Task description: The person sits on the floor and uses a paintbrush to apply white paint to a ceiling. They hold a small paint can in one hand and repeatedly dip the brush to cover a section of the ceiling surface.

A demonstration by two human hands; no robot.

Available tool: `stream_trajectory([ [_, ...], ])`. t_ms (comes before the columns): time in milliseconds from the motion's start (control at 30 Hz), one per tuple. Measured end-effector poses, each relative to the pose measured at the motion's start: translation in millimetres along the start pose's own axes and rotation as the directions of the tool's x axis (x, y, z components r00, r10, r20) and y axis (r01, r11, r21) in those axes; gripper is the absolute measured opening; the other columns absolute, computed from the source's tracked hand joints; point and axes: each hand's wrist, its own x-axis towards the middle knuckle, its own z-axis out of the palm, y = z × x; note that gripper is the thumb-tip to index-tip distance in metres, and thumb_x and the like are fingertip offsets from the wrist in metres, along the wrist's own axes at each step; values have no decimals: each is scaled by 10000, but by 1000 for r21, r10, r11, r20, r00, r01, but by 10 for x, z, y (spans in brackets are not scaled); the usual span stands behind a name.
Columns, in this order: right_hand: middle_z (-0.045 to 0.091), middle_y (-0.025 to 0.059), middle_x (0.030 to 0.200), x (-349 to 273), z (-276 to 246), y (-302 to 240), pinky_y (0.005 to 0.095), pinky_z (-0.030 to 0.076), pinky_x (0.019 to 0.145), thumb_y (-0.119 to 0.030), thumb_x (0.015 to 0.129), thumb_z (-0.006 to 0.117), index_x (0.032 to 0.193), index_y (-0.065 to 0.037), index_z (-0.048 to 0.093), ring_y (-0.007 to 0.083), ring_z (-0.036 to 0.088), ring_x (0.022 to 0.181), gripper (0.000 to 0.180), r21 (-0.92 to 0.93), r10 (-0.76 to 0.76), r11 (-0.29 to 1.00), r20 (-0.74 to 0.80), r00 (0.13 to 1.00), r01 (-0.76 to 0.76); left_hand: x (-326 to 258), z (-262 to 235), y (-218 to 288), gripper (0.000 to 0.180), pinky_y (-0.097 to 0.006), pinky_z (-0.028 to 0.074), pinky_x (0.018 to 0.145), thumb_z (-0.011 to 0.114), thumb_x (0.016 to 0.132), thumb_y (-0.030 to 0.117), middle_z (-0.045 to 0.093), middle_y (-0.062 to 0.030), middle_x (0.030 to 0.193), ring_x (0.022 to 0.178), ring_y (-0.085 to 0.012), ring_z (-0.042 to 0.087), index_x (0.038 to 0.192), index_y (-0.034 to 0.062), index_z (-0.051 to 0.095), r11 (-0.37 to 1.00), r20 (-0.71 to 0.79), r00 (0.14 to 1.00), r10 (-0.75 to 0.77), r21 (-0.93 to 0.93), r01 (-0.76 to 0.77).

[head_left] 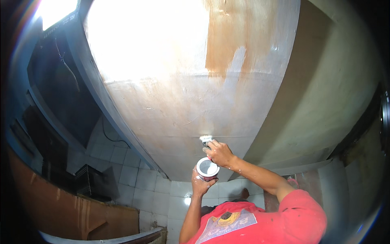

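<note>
My right hand (219, 154) is closed around a paintbrush (206, 139), its white, paint-laden bristles at the lower part of the wall (183, 110). Just below it, my left hand (200, 186) grips a small paint can (207, 169) with a white rim and white paint inside. The can is tilted so that its mouth shows. Thin white paint covers much of the wall, while a brown-orange patch (225, 44) shows bare near the top. Flecks of white dot my right wrist and hand.
A bright lamp (61, 12) shines at the upper left. A blue-framed doorway (93, 89) stands on the left, with a brown wooden piece of furniture (73, 211) below it. White floor tiles (156, 189) lie underfoot. An olive-beige wall (321, 89) runs along the right.
</note>
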Motion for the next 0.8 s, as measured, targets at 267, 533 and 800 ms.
stream_trajectory([
  [267,803,128,1130,1084,-1849,367,399,659,801,-58,907,787,1192,-112,892,326,796,886,308,58,134,991,-352,926,-121,19,-38,23,1087,-435,575,1155,1102,584,212,731,-153,1400,1302,-293,721,1501,17,552,999,-10,1000,15,44,-15],
  [533,794,150,1210,840,-2206,492,441,698,874,-65,853,828,1235,-143,892,366,789,1106,395,-442,-96,883,-498,862,-157,34,-31,281,1137,-467,578,1122,1098,601,293,715,-190,1370,1286,-357,716,1537,-13,530,996,-6,997,79,40,-79],
  [800,817,101,1253,-131,-1182,456,402,693,872,-118,872,853,1138,-177,916,302,825,1038,279,-78,183,977,-149,972,-196,53,-77,350,1149,-470,575,1126,1098,598,284,705,-193,1390,1294,-361,710,1546,-14,520,997,21,996,82,-4,-82],
])
